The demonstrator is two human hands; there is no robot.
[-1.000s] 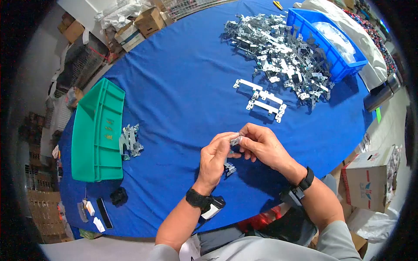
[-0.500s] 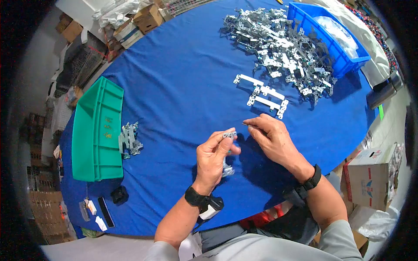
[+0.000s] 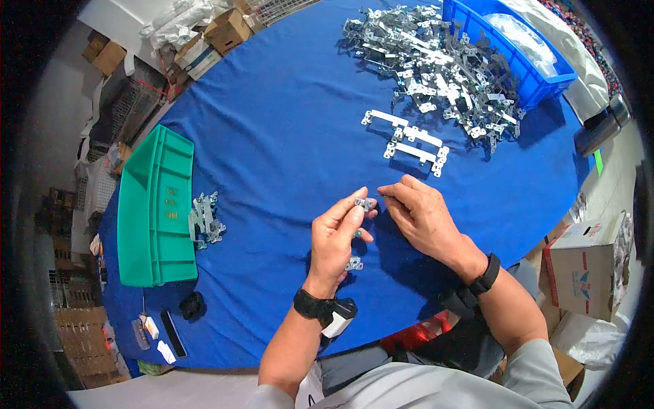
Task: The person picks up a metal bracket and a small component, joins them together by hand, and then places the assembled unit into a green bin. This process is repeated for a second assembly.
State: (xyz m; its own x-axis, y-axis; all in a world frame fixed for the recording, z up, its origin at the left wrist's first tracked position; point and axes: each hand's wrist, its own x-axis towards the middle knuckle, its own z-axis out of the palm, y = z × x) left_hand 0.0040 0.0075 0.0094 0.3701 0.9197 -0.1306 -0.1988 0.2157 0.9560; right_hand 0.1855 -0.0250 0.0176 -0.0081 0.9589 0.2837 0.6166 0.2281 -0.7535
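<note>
Left hand (image 3: pixel 332 238), clamped thumb-to-fingers on a small metal bracket (image 3: pixel 364 203), holds its holed end up over the blue tablecloth (image 3: pixel 272 136), seen via head cam from my remote seat. Metal also shows below the palm, prob. same pc., tho I can't confirm. Right hand (image 3: pixel 428 218), just beside, has thumb & index tips together on a tiny item (image 3: pixel 380 197), too small for me to ID. Best technique, IMO: firm L pinch near the holed end, fingertips clear of the holes, wrists steady, R tips lined up before contact, light pressure only, since a tiny pc. could slip & drop. Beyond the hands lie laid-out brackets (image 3: pixel 417 151), w/ a big metal pile (image 3: pixel 436 71) next to the blue bin (image 3: pixel 545 90); a smaller cluster (image 3: pixel 205 219) sits beside the green tray (image 3: pixel 176 264), far L.
</note>
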